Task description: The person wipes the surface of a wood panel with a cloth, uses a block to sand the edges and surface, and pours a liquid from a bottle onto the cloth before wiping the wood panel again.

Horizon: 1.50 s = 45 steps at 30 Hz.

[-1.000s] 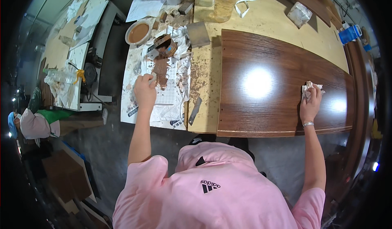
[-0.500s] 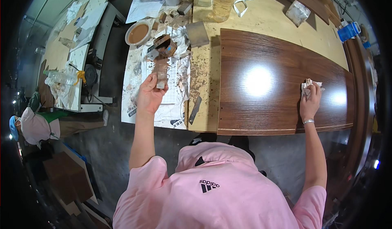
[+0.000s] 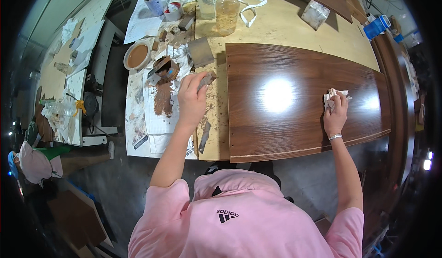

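Note:
A long dark brown glossy wood panel (image 3: 285,124) lies on a pale workbench (image 3: 276,28). My right hand (image 3: 336,113) presses a crumpled white rag (image 3: 332,94) onto the panel near its right end. My left hand (image 3: 192,99) is raised just left of the panel's left edge and grips a small scraper (image 3: 209,78) smeared with brown filler. Under and left of that hand, newspaper (image 3: 152,120) carries a smear of brown filler (image 3: 162,99) and a small open tin (image 3: 165,68).
A bowl of brown paste (image 3: 136,56), a flat metal blade (image 3: 200,52), two bottles (image 3: 227,5), a plastic bag (image 3: 315,14) and a blue container (image 3: 375,27) sit on the bench. A putty knife (image 3: 205,137) lies near the front edge. A person in a pink cap (image 3: 32,161) is at lower left.
My left hand lifted off the filler on the newspaper and moved right toward the panel's left edge with the scraper. My right hand stayed on the rag.

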Tool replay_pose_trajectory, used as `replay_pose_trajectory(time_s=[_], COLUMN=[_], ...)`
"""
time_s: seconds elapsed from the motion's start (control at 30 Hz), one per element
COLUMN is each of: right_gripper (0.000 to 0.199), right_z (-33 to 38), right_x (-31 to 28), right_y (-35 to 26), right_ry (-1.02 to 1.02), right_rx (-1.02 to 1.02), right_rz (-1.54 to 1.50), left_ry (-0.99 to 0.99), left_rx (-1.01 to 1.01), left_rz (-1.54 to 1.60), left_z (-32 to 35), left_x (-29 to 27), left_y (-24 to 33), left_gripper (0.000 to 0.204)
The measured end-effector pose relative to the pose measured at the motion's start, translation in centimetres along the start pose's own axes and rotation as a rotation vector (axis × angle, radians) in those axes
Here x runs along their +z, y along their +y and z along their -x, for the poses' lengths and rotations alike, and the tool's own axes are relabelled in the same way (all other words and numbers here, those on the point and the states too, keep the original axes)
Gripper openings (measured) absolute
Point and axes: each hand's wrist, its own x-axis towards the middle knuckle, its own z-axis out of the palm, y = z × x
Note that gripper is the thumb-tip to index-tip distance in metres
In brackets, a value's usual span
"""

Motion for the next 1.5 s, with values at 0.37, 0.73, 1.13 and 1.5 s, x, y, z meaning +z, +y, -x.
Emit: replay_pose_trajectory(time_s=[0.37,0.73,1.13,1.5], right_gripper=[0.032,0.031,0.031,0.029], right_z=[-0.1,-0.2,-0.1,0.1], right_x=[-0.2,-0.4,-0.1,-0.1], right_y=[0.2,-0.1,0.0,0.4], right_ry=[-0.006,0.015,0.008,0.007], right_rx=[-0.003,-0.050,-0.053,-0.030], right_rz=[-0.002,-0.004,0.019,0.012], left_ry=[-0.013,-0.118,-0.199,-0.396], left_rx=[0.103,0.093,0.109,0.075], left_rz=[-0.086,-0.105,0.004,0.118], left_z=[-4.5,-5.5,3.5,15.0], left_x=[6.4,5.8,-0.5,-4.5], left_y=[-2.3,-2.5,2.4,6.3], left_gripper=[0.032,0.029,0.029,0.033])
